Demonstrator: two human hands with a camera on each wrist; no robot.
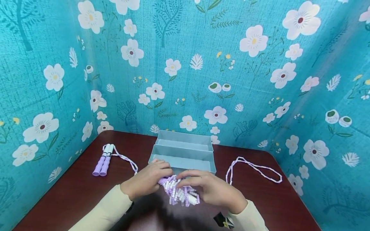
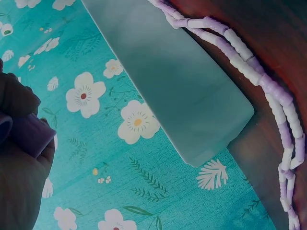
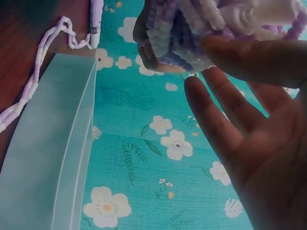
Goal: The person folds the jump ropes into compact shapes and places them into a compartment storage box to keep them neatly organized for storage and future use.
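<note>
Lilac-white rope [image 1: 174, 190], flowered teal cloth [image 1: 185, 86]

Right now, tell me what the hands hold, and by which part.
The left hand grips a bundled beaded jump rope by its purple handles. The right hand is at the beads; contact is unclear.

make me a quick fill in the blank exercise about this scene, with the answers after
1. The left hand and right hand are at a bundled rope coloured purple and ____.
2. The lid of the box is ____, not closed.
3. In the head view, two handles lie to the ____ of the box.
4. The teal cloth is printed with large white ____ that have petals.

Missing words: white; open; left; flowers
</note>
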